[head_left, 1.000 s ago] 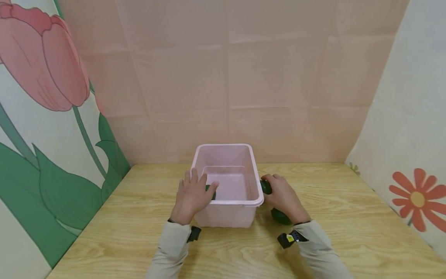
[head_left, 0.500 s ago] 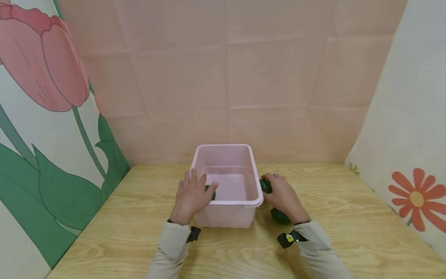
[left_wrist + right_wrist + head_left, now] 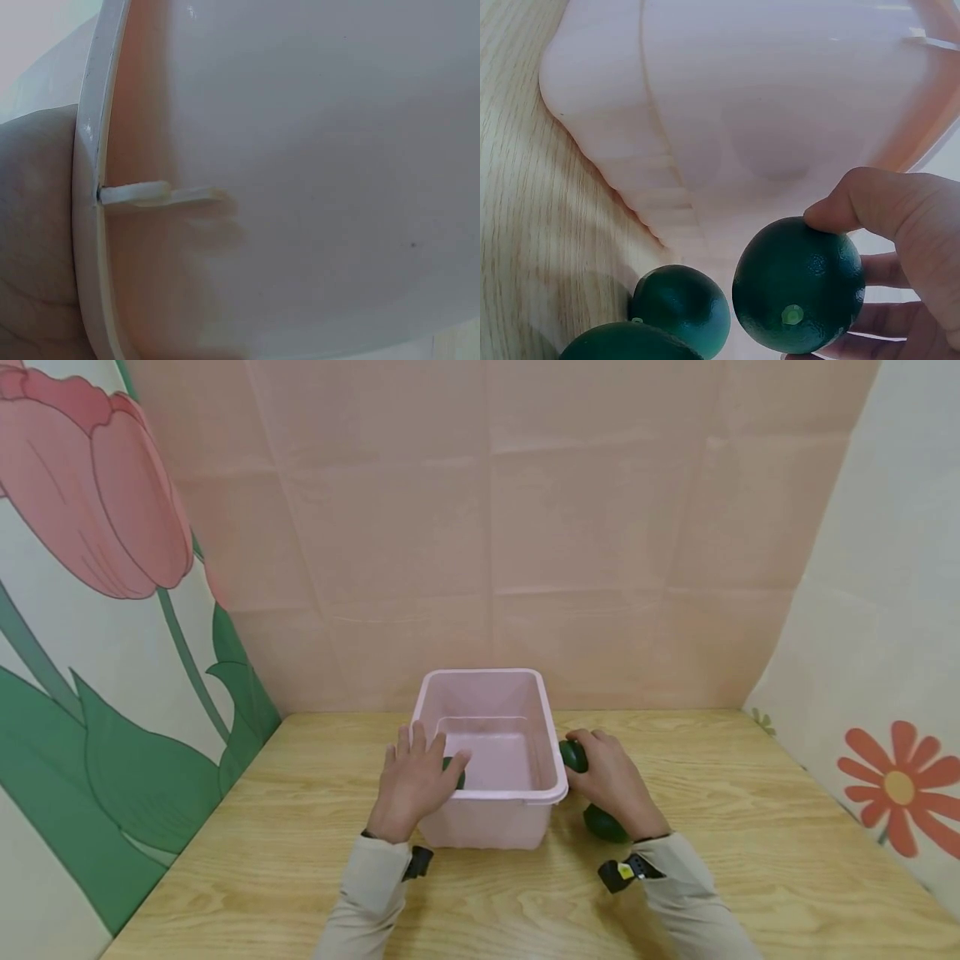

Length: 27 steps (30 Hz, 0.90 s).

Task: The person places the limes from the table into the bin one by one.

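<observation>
Bin (image 3: 487,760) sits on table (image 3: 750,827), centre, near the back wall. Left hand (image 3: 411,783) rests on bin's left rim, a fruit (image 3: 453,772) under its fingers (image 3: 457,758) inside the rim. Right hand (image 3: 611,781) just right of bin, holding 1 lime (image 3: 573,756) beside the rim. 2 more limes (image 3: 679,307) lie on the table below it, against bin's right wall.

A staged recording booth, not a lived-in room: a wooden tabletop (image 3: 300,860) enclosed by hung fabric backdrops (image 3: 525,527) (pink cloth, printed tulip and daisy).
</observation>
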Available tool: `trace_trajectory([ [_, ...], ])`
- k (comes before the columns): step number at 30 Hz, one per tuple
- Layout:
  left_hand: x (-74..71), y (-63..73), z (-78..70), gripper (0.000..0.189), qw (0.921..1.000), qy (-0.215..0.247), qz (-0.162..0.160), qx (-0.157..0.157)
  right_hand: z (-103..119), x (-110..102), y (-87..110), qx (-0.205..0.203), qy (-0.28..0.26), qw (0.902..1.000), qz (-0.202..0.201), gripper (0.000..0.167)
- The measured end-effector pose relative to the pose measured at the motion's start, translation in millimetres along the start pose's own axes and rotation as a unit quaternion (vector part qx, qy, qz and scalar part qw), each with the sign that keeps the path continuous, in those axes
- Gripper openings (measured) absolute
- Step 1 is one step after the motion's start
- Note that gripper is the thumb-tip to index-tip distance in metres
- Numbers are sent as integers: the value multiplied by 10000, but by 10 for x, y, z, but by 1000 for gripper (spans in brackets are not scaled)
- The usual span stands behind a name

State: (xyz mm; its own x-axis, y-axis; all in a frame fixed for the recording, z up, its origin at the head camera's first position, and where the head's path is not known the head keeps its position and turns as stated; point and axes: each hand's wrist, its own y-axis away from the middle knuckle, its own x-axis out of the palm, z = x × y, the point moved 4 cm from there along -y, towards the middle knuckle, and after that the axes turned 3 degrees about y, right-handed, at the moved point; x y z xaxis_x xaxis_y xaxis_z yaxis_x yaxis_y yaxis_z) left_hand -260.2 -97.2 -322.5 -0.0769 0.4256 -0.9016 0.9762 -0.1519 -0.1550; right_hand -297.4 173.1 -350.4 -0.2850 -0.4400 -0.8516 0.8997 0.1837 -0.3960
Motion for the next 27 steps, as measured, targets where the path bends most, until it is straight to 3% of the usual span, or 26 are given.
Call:
trace_trajectory([
  [14,-12,6,-4,68,10000,7,-40,35,-4,-27,6,40,-88,9995,-286,52],
  [27,-21,5,-14,67,9999,-76,-46,58,3,-38,9,91,-96,9994,-313,52],
])
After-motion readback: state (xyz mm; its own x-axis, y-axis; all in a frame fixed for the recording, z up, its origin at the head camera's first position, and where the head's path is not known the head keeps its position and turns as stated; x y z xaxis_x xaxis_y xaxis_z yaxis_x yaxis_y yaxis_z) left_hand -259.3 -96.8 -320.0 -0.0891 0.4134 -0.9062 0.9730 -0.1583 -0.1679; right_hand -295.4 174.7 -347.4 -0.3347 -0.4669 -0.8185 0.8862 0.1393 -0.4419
